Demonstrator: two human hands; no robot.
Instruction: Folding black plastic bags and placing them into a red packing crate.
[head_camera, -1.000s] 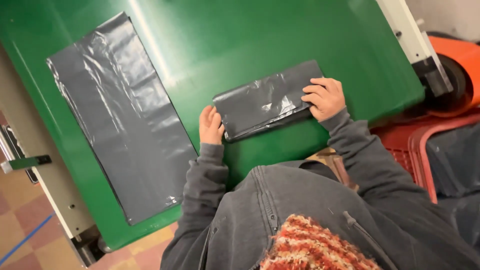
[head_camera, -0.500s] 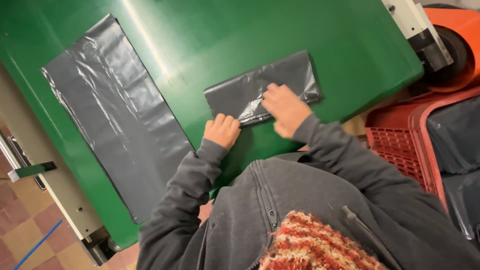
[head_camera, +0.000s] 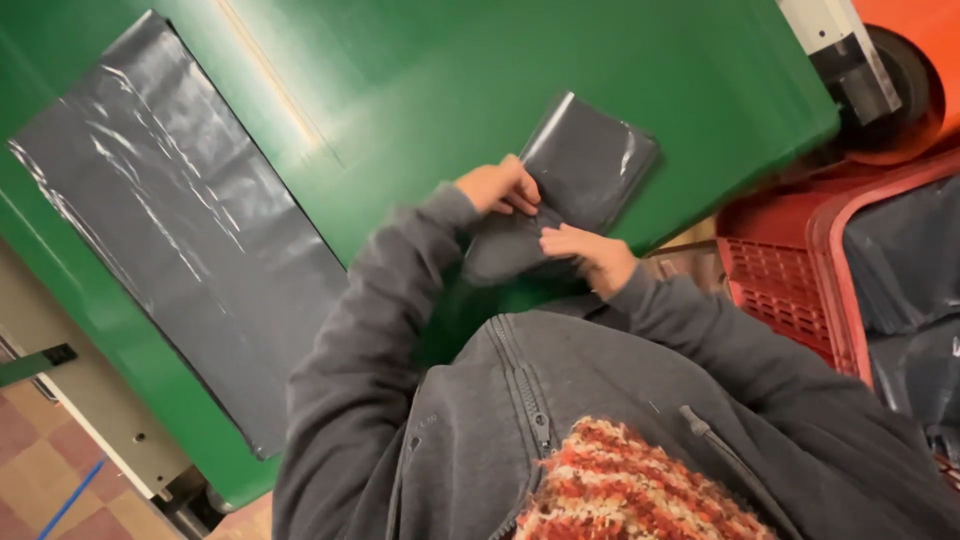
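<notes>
- Left hand (head_camera: 497, 186): curled, fingertips pinching the top edge of a folded grey plastic bag (head_camera: 585, 165).
- Right hand (head_camera: 590, 254): fingers together and bent, pressing down on the lower part of the same bag, thumb side toward the left hand.
- Folded bag: dark grey, thin, shiny plastic, squarish shape with soft wrinkles and a bright streak of light; lying on the green table (head_camera: 480, 80) near its front edge, close to the body.
- Flat bag (head_camera: 175, 225): long dark grey rectangle of the same crinkly, glossy plastic, spread out on the table well apart from the hands, off to the left.
- Table top: smooth, hard, bright green, slightly shiny.
- Red crate (head_camera: 790, 270): stiff plastic with a grid of little holes, just past the table's right end, more dark plastic inside.
- Grey hoodie sleeves (head_camera: 385, 290): soft, fuzzy cloth, with a metal zipper down the front.
- Knitted hat (head_camera: 630, 490): bumpy red, orange and white yarn, at the bottom.
</notes>
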